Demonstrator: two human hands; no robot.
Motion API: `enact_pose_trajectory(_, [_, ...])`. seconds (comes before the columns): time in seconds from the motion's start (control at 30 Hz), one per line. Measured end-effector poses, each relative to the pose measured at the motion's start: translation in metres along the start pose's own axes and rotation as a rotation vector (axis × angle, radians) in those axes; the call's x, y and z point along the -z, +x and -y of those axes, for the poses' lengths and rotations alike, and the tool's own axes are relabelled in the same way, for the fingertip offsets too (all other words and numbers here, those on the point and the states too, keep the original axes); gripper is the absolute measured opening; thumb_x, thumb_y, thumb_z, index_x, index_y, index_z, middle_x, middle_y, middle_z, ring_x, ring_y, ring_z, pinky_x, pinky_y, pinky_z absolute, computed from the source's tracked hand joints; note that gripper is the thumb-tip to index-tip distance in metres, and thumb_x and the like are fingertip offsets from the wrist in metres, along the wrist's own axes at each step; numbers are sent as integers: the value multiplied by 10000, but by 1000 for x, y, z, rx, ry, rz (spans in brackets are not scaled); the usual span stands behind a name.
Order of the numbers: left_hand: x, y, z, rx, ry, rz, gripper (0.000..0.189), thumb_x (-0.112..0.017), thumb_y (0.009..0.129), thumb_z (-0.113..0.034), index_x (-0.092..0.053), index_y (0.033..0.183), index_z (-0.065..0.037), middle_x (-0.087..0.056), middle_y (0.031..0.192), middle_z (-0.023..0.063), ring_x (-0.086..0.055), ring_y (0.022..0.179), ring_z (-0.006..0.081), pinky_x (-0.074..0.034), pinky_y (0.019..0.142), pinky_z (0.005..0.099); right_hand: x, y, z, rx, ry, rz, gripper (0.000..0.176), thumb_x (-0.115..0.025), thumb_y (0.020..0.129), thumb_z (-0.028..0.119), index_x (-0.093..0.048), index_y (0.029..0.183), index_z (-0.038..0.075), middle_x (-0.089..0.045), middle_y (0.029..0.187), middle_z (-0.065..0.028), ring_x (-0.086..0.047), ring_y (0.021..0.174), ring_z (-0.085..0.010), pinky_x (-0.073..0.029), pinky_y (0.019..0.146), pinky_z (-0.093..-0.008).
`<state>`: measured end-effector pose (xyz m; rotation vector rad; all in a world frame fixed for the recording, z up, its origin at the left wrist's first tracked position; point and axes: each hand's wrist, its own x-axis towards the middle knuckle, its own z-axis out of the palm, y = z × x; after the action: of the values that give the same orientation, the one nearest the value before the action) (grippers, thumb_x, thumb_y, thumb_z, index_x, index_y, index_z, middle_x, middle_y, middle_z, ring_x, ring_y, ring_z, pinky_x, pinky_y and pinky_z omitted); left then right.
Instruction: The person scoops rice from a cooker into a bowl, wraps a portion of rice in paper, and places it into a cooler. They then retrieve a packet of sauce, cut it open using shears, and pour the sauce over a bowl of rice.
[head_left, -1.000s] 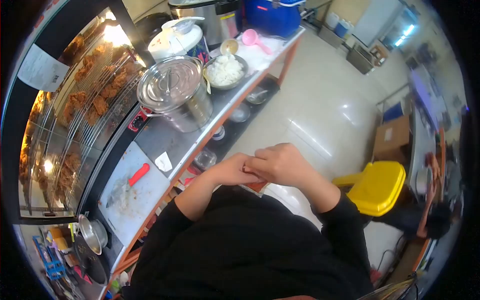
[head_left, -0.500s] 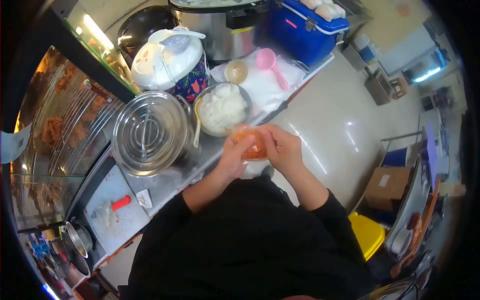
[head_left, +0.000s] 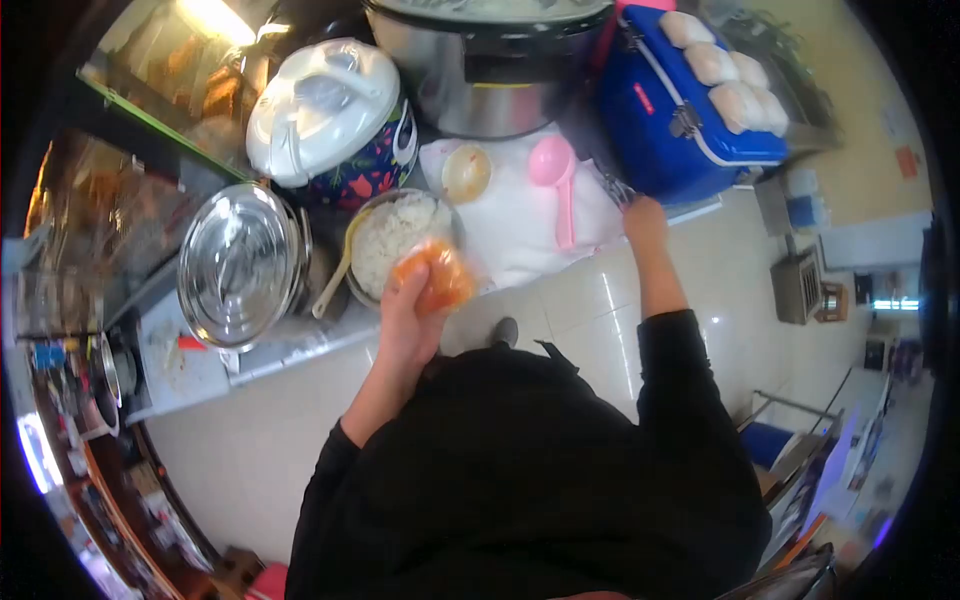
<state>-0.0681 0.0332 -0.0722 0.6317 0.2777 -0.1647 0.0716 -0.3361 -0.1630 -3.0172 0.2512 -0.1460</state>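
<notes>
The left hand has its grip shut around a soft orange bag. The bag is up off the surface, at the near edge of the bowl of rice. So the bag is lifted and only one hand has it.

The right hand is well to the right of the bowl, at the bottom corner of the blue cooler box. Its fingers look small and dark, so I cannot tell if its grip is shut on something or only touching.

The pink scoop lies on the white cloth, right of the bowl, and no hand is on it. The steel pot, left of the bowl, has its lid on. The rice cooker behind the bowl is shut.

What is inside the bag is hard to see; it just looks orange. I cannot tell if the bag is open or tied. The big silver cooker behind the bowl is cut off at the top. Far left of the bowl, everything is blurry.
</notes>
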Motion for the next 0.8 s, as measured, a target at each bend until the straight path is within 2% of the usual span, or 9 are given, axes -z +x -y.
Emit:
enact_pose_trajectory(0.07, [-15,6,11,-46,8,-69,371,-533,910,-242,-458,1225,-61,-549,1146,60,-537,1064,190,-435,930,379,-10,7,-11,79,-77,108,292,-585,794,232,-625,858,-50,-634,851,-248,-620,834,-389,-500,737,-441])
enact_pose_trajectory(0.17, [-31,13,24,-112,3,-57,364,-533,911,-251,-460,1214,-63,-552,1131,57,-543,1049,187,-444,919,375,-13,15,-19,38,-2,180,338,-612,764,258,-628,868,-63,-625,897,-265,-613,890,-384,-492,781,-438])
enact_pose_trajectory(0.3, [-46,23,33,-86,-87,-79,330,-513,922,-268,-473,1174,-60,-560,1093,42,-557,998,169,-470,876,364,-6,23,-30,-17,53,263,367,-644,692,282,-636,864,-42,-625,903,-262,-604,884,-398,-483,786,-446])
enact_pose_trajectory(0.4, [-59,26,36,-101,-75,-12,309,-501,928,-270,-479,1153,-59,-562,1073,43,-560,983,161,-473,869,357,10,21,-40,53,106,305,406,-657,663,303,-635,877,-41,-624,908,-259,-605,868,-396,-480,766,-445])
enact_pose_trajectory(0.5, [-71,31,40,-147,-20,38,301,-491,935,-275,-478,1145,-60,-561,1062,43,-559,982,154,-470,873,343,38,14,-45,64,145,429,378,-676,655,261,-630,862,-51,-627,883,-256,-611,836,-381,-482,728,-420])
enact_pose_trajectory(0.6, [-82,36,44,-229,33,-21,302,-482,940,-287,-473,1149,-69,-554,1076,48,-556,988,154,-468,881,338,61,-13,-47,-10,464,249,395,-702,654,234,-618,923,-41,-636,820,-212,-623,741,-339,-480,660,-392])
enact_pose_trajectory(0.7, [-92,40,43,-294,8,3,320,-476,943,-306,-458,1167,-78,-541,1106,50,-546,1016,157,-458,905,349,108,-51,-13,-11,876,198,454,-729,671,234,-573,1006,-29,-618,798,-149,-594,702,-268,-458,647,-336])
enact_pose_trajectory(0.77, [-88,45,45,-264,-35,32,333,-471,943,-316,-448,1182,-85,-533,1127,48,-537,1037,164,-448,922,362,137,-78,2,241,1002,339,600,-772,644,246,-496,1108,-16,-584,847,-114,-555,756,-222,-434,681,-329])
enact_pose_trajectory(0.8, [-87,46,46,-249,-57,46,340,-469,943,-321,-443,1190,-88,-529,1138,47,-533,1047,168,-443,931,368,154,-88,14,309,952,386,621,-786,624,250,-486,1101,-11,-574,862,-121,-550,774,-236,-429,689,-334])
